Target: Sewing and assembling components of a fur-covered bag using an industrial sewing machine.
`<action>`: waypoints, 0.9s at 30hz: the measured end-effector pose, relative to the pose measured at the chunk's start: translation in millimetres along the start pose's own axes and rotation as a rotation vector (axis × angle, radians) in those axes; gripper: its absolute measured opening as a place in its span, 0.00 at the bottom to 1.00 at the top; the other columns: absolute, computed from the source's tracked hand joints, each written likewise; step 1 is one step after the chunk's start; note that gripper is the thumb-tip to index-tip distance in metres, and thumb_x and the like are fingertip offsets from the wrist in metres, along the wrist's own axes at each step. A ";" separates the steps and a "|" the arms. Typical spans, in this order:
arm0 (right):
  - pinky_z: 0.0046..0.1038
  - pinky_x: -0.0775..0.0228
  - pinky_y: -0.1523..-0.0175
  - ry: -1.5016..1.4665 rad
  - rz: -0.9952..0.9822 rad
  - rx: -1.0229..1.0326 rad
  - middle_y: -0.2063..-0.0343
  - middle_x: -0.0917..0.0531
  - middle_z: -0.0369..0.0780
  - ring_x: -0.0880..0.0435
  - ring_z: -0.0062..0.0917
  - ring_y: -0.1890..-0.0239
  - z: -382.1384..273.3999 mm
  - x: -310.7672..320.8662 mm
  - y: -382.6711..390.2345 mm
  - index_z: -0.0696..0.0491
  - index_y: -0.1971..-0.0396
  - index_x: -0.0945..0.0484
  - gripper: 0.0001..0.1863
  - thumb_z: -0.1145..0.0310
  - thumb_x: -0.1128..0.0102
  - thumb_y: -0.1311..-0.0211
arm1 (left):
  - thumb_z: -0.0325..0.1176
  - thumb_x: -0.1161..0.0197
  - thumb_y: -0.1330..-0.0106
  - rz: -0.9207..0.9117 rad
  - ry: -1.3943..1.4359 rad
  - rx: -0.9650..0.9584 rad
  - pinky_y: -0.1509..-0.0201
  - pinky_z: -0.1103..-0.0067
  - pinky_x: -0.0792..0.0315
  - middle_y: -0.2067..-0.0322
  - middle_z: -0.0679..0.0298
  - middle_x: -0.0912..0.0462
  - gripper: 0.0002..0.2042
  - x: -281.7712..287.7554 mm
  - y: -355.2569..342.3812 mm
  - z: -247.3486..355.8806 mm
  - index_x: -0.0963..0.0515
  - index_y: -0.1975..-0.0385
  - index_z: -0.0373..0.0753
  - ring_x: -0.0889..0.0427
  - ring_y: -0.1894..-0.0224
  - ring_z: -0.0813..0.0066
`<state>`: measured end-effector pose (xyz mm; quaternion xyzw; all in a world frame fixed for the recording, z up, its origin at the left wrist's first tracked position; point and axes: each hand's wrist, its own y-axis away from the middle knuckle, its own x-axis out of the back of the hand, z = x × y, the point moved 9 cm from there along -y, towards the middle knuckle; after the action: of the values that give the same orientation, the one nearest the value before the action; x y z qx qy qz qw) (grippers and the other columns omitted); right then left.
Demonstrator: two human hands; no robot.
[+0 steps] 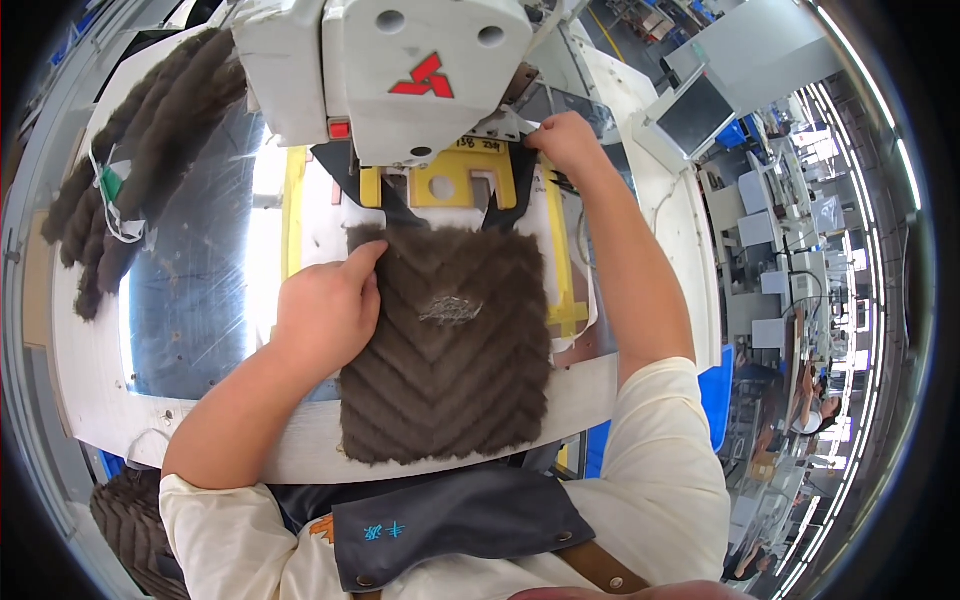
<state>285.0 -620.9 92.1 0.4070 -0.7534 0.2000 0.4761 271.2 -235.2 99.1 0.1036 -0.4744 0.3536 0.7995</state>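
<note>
A brown fur panel [445,370] with chevron ridges and a small shiny patch lies before the white machine head [430,40]. My left hand [330,295] rests at the panel's upper left, index finger stretched onto it, other fingers bent. My right hand [565,145] is right of the machine's front, fingertips curled at the edge of a black part [510,200]; what they grip is hidden. Beneath the head is a yellow plate [445,160] with a round hole, above a white board with yellow strips [557,260].
Brown fur strips [150,140] with a green-and-white tag lie at the left. A screen [680,110] stands on the right, beside a blue bin [715,395]. More fur [125,520] is at the lower left. Co-workers [815,410] sit at distant benches on the right.
</note>
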 end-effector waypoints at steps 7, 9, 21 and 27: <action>0.33 0.24 0.63 -0.192 0.134 0.101 0.73 0.14 0.44 0.16 0.29 0.70 -16.3 10.8 27.8 0.61 0.61 0.14 0.18 0.59 0.31 0.38 | 0.28 0.40 0.34 0.006 -0.008 0.046 0.67 0.59 0.23 0.79 0.52 0.18 0.17 0.7 5.1 -3.3 0.20 0.45 0.41 0.16 0.75 0.50; 0.30 0.24 0.63 -0.197 0.201 0.111 0.70 0.15 0.41 0.17 0.23 0.67 -15.8 24.1 61.0 0.60 0.54 0.17 0.19 0.59 0.32 0.35 | 0.28 0.39 0.36 0.015 -0.035 0.062 0.67 0.59 0.23 0.79 0.52 0.18 0.19 2.2 7.6 -5.6 0.21 0.44 0.40 0.16 0.75 0.50; 0.24 0.26 0.71 -0.749 -0.204 -0.145 0.67 0.18 0.38 0.18 0.20 0.69 2.8 -19.8 166.3 0.56 0.56 0.23 0.17 0.57 0.35 0.28 | 0.29 0.39 0.39 -0.045 -0.082 0.086 0.64 0.60 0.21 0.77 0.52 0.16 0.25 -5.4 3.5 -4.4 0.22 0.39 0.44 0.15 0.72 0.49; 0.21 0.42 0.81 -0.539 -0.271 -0.233 0.82 0.23 0.33 0.29 0.15 0.86 -2.4 -39.7 139.6 0.54 0.70 0.19 0.14 0.59 0.35 0.29 | 0.30 0.39 0.36 -0.054 -0.066 0.038 0.63 0.59 0.22 0.74 0.51 0.16 0.23 -6.5 0.7 0.5 0.22 0.39 0.44 0.15 0.70 0.49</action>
<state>182.6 -520.3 70.3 0.4847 -0.8093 -0.0677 0.3249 268.4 -238.0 93.8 0.1432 -0.4906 0.3372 0.7906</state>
